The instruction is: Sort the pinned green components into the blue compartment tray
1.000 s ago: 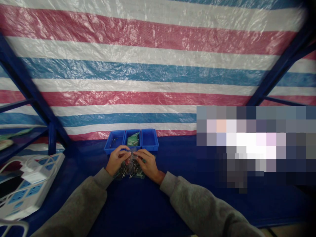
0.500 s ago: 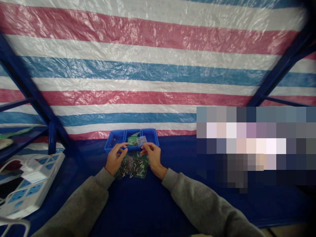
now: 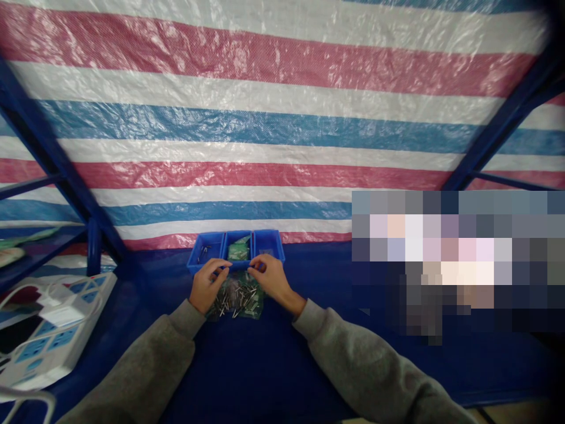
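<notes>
Working directly above the slim metal fasteners (image 3: 238, 299) seems wise (anything dropped lands back among them); they lie with crinkled plastic (image 3: 256, 307) on the blue tabletop (image 3: 247, 371), just in front of three blue bins (image 3: 267, 237). Left hand (image 3: 209, 286) and right hand (image 3: 274, 279) stand apart, thumbs and forefingers bent inward; whether either pinches anything, I cannot tell.

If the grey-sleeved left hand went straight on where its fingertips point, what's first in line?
Likely the bare right hand, facing the bare left hand across a gap. The blue rectangular plastic middle bin lies close by that line, and depth is unclear.
</notes>
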Demonstrator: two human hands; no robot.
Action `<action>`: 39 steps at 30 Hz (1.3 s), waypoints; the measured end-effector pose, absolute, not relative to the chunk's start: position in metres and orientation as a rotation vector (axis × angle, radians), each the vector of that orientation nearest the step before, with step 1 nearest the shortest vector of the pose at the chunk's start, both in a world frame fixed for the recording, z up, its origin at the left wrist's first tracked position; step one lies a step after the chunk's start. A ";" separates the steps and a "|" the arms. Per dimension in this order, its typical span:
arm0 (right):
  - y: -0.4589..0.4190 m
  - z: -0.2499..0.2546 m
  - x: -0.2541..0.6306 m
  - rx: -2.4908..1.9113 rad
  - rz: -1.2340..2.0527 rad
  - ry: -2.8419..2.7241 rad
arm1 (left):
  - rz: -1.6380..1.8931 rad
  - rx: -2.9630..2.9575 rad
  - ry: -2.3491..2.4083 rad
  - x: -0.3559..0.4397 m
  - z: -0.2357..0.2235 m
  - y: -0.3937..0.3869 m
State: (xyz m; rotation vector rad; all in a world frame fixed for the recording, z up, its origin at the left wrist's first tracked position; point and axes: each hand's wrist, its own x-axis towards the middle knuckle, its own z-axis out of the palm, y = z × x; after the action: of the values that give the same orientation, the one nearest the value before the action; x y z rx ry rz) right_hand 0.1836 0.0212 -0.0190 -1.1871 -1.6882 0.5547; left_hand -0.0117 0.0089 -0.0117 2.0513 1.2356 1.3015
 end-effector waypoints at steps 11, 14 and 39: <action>0.000 -0.014 0.179 -1.368 0.115 -2.437 | 1.275 2.184 1.249 -0.011 -0.010 0.008; 0.000 -0.015 0.178 -1.349 0.073 -2.438 | 1.261 2.193 1.263 -0.011 -0.011 0.008; -0.003 -0.035 0.172 -0.929 0.602 -1.565 | 1.257 2.229 1.244 -0.011 -0.017 0.012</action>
State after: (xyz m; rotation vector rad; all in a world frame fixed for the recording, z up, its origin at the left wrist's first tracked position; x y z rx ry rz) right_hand 0.1716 -0.0025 -0.0350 -0.9292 -1.5649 0.6024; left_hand -0.0107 0.0118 -0.0169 2.2292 1.2442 1.2571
